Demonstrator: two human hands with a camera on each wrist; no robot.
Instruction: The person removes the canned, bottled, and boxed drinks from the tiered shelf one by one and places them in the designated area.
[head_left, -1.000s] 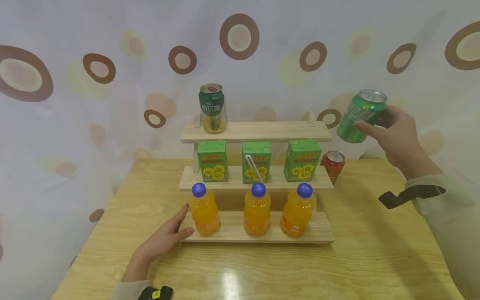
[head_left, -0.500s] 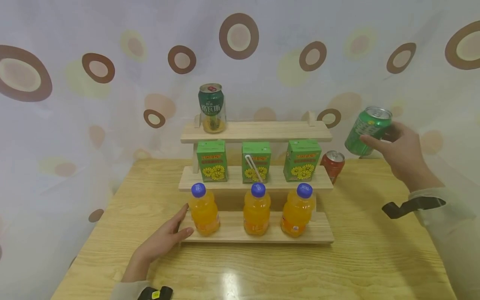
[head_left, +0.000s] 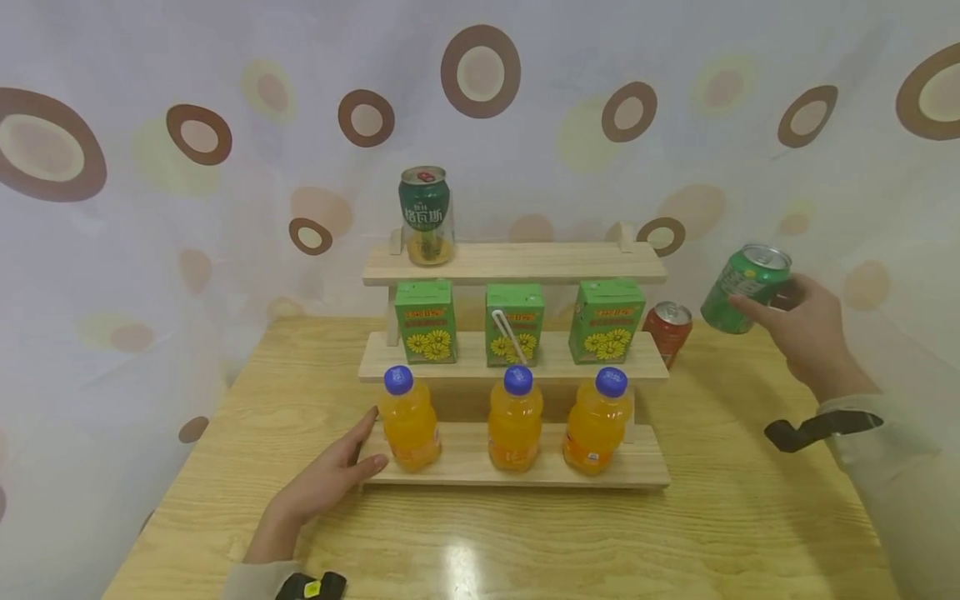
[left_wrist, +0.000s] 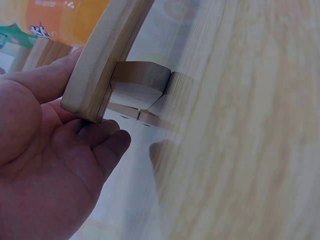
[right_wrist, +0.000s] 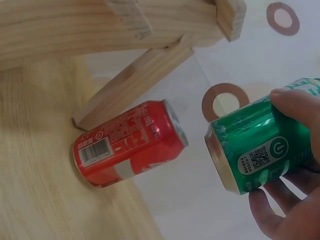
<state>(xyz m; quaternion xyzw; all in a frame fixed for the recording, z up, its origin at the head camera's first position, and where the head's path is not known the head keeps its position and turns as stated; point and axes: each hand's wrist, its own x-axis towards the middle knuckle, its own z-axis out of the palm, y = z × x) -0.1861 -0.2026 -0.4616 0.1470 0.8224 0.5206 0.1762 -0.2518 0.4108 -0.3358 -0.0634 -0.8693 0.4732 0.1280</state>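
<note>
My right hand grips a green soda can, thumb in front and fingers behind, in the air right of the wooden shelf rack. Its base faces a red soda can standing on the table behind the rack's right side. My left hand holds the left end of the rack's bottom board; in the left wrist view the thumb lies on top and the curled fingers pass below. A dark green and clear can stands at the left of the top shelf.
Three green drink cartons stand on the middle shelf, the centre one with a white straw across its front. Three orange juice bottles with blue caps line the bottom board. Behind the wooden table hangs a curtain with brown rings.
My right hand has lowered the green soda can and carried it slightly right, from above the top shelf's level toward the table. The left hand has stayed at the rack.
</note>
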